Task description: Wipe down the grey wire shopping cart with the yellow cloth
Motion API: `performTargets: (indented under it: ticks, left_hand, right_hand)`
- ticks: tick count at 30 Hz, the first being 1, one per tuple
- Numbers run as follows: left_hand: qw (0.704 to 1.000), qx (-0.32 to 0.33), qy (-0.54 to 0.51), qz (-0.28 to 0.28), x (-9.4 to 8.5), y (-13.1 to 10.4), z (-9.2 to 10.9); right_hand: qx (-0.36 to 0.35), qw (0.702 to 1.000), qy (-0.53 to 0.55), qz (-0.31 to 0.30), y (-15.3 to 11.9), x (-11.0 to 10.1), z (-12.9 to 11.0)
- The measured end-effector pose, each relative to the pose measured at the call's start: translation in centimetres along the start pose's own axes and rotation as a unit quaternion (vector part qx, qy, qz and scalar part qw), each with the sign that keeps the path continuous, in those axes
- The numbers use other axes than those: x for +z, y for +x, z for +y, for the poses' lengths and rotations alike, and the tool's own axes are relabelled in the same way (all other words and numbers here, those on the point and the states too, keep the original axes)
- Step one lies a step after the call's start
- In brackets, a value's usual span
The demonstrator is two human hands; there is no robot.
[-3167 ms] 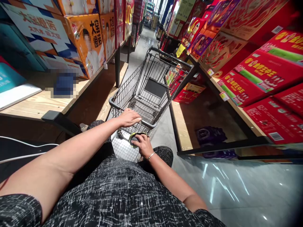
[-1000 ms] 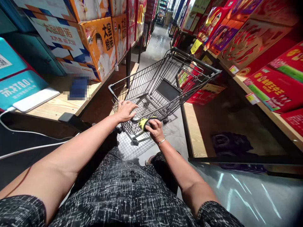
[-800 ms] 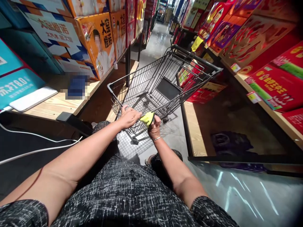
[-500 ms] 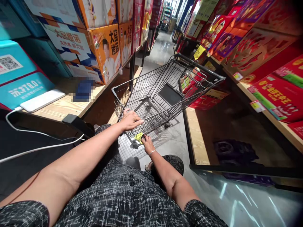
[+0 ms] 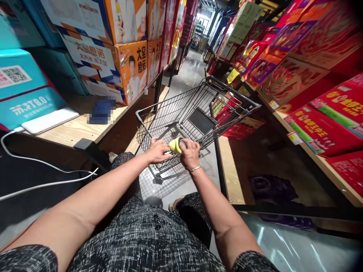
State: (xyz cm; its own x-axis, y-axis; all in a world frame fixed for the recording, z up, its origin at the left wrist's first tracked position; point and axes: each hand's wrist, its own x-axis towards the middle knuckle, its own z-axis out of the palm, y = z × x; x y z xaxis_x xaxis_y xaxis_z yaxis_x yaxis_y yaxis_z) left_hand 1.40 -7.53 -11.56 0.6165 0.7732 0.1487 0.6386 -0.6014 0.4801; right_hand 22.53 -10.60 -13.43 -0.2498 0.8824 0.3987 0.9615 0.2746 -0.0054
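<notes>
A dark wire shopping cart (image 5: 202, 121) stands before me, its basket showing only bare mesh. My left hand (image 5: 157, 151) is closed over the top rim at the cart's near end. Just right of it, my right hand (image 5: 190, 155) is closed on a yellow cloth (image 5: 175, 145), held at the same rim. A darker bit shows beside the cloth under the fingers; I cannot make out what it is.
At left, a wooden shelf (image 5: 70, 132) bears teal boxes (image 5: 31, 98), orange cartons (image 5: 132, 71), a white power bank (image 5: 49, 120) with a cable and a blurred dark-blue item (image 5: 101, 110). Red gift boxes (image 5: 314, 132) line the right shelf. An aisle (image 5: 193, 64) runs ahead.
My right hand has risen with the yellow cloth from below the basket to the top rim, close to my left hand. The left hand keeps its place on the rim. The view has shifted slightly.
</notes>
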Motion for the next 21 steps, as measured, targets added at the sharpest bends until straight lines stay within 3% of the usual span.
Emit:
performTargets:
  ticks: [6, 9, 12, 21]
  left_hand:
    - [1.000, 0.006, -0.013, -0.005, 0.4, 0.0, 0.6]
    - [1.000, 0.011, -0.012, -0.010, 0.9, 0.1, 1.1]
    - [1.000, 0.018, -0.017, -0.008, 1.2, 0.3, 1.1]
    - [0.999, 0.034, -0.025, -0.008, -0.8, 1.1, -2.7]
  right_hand:
    - [0.137, 0.982, -0.102, -0.077, 5.0, -2.3, 9.9]
    - [0.184, 0.969, -0.133, -0.096, 6.6, -3.0, 13.0]
    - [0.175, 0.965, -0.156, -0.115, 6.9, -3.3, 13.2]
    - [0.103, 0.972, -0.158, -0.137, 6.0, -3.6, 8.0]
